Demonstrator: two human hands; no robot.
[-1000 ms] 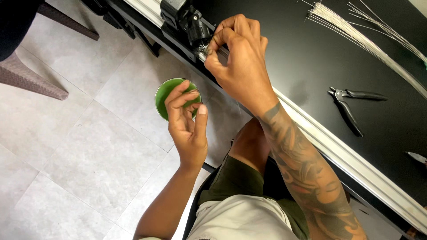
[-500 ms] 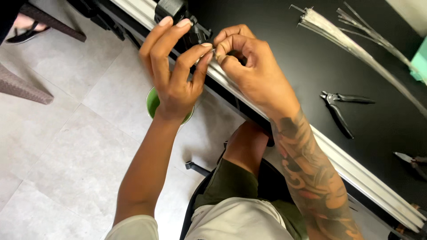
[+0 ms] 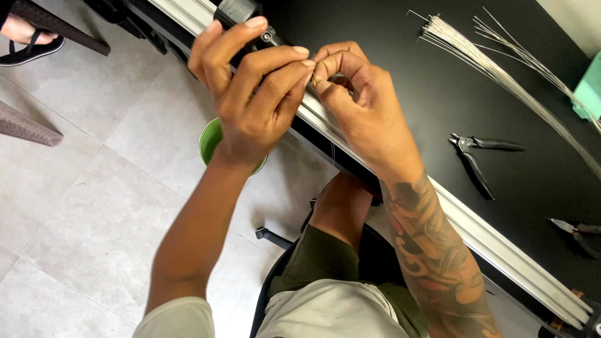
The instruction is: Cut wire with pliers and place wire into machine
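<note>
Both hands meet at the near edge of the black bench (image 3: 400, 75), just above its pale metal rail (image 3: 476, 228). Left hand (image 3: 250, 100): fingers extended, index and middle fingertips pressed against the right hand's fingertips. Right hand (image 3: 357, 103): fingers curled, thumb and forefinger pinched on a small item at the contact point; the item itself is too small and too covered to identify. A thin wire (image 3: 332, 141) hangs down from the pinch, across the rail.

A black clamp-like fixture (image 3: 241, 12) sits on the bench edge directly behind the left hand. A green bowl (image 3: 210, 141) lies on the tiled floor below, partly hidden by the left wrist.

On the bench, well apart to the right: a bundle of thin silvery wires (image 3: 501, 69), black pliers (image 3: 476, 153), and a second plier-like tool (image 3: 576, 228) at the frame edge.
</note>
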